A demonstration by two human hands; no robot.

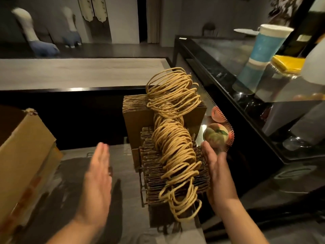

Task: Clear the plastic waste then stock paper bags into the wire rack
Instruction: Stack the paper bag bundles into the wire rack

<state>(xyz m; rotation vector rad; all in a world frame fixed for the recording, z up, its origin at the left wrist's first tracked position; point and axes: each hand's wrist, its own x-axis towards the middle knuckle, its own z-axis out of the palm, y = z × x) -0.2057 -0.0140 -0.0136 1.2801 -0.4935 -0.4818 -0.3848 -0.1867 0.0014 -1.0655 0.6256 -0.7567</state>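
**Paper bags standing in the rack, flanked by two flat hands**

A dense row of brown paper bags (175, 171) is seen standing on edge in the wire rack (142, 187), whose thin dark bars show at the row's left side and near end. The bags' twisted paper handles (173, 141) are heaped in a tangled line along the top of the row. A taller batch of bags is set behind the nearer, lower one.

The right hand (217, 175) is held flat with straight fingers against the right side of the row, touching or just beside the bag edges; nothing is gripped. The left hand (98, 180) is likewise held flat and straight-fingered, palm turned toward the bags, but kept apart from the rack's left side over the grey counter (126, 208). The bags thus lie between the two palms, nearer to the right one.

A cardboard box (24, 155) is placed at the far left. To the right, a glass display case (219, 55) is seen, with a blue and white cup (265, 44) on top of it.
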